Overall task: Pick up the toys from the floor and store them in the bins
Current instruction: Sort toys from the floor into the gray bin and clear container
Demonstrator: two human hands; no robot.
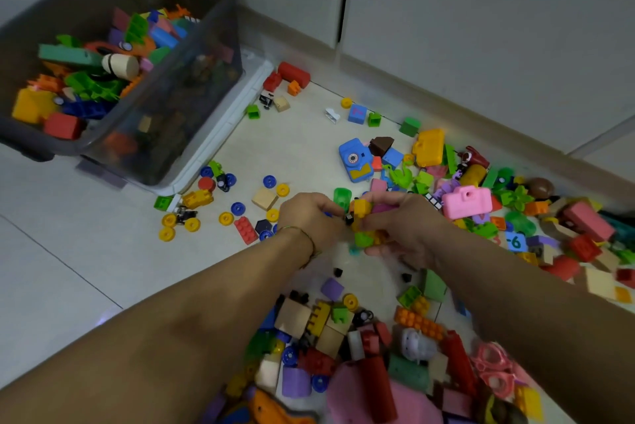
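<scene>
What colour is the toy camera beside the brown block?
The toy camera is blue, clearest in the head view.

Both hands meet mid-frame: the left hand (311, 217) and right hand (403, 222) together grip yellow and green blocks (364, 224); a grey bin (220, 56) of toys sits upper left.

Both grips meeting at mid-frame, bare forearms angling in from below

The left forearm is stretching up from the lower left corner and the right forearm is slanting in from the lower right, so that the two grips are sitting close together, fingertips facing. The right grip (402, 224) is curling its thumb and fingers round a clump of yellow and green bricks (362, 226), palm turned inward. The left grip (309, 217) is lying back-up, fingers bent down toward that same clump; whether they are pinching it is hidden. A thin bangle (300, 231) is circling the left wrist.
</scene>
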